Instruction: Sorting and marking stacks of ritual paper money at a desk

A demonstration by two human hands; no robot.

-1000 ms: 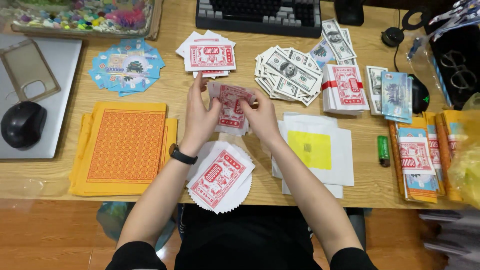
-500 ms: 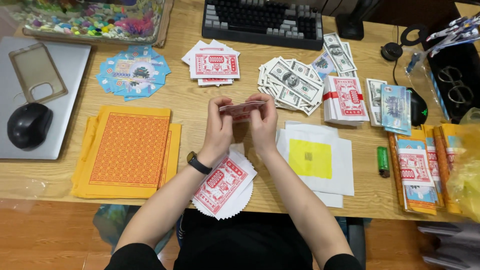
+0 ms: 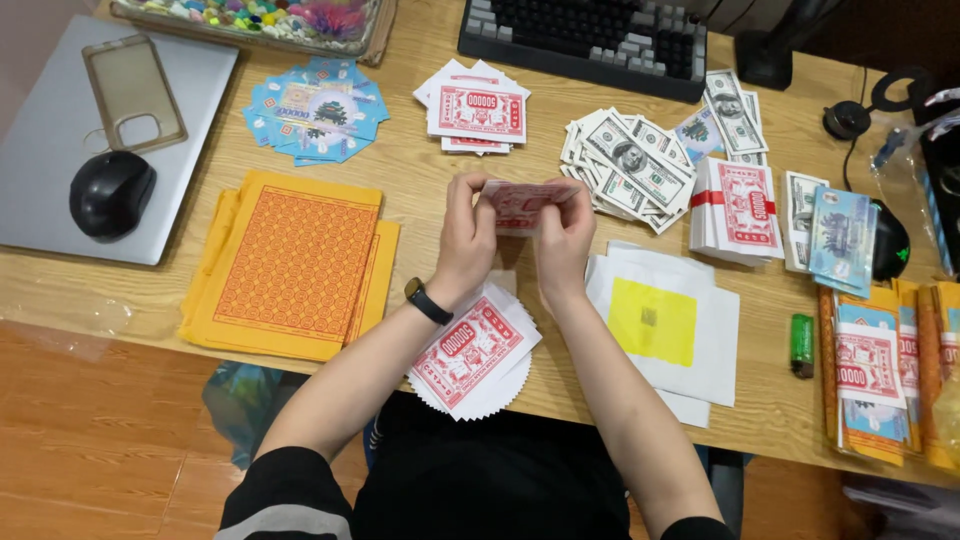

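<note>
Both hands are raised above the wooden desk [image 3: 420,190] and hold a small stack of red-and-white paper notes [image 3: 520,203] between them. My left hand [image 3: 467,235], with a black watch on the wrist, grips the stack's left end. My right hand [image 3: 565,240] grips its right end, fingers curled over the top edge. Below my forearms, a fanned round pile of the same red notes [image 3: 472,352] lies at the desk's near edge.
Orange patterned sheets [image 3: 295,265] lie left, white sheets with a yellow square [image 3: 655,320] right. Behind are more red notes [image 3: 478,110], fanned grey banknotes [image 3: 630,160], a banded red bundle [image 3: 738,205], blue notes [image 3: 315,108], a keyboard [image 3: 590,35], a mouse [image 3: 108,192], a green lighter [image 3: 802,342].
The hands have lifted the red notes off the desk and tilted them nearly edge-on. The camera has shifted slightly, so everything sits lower in view.
</note>
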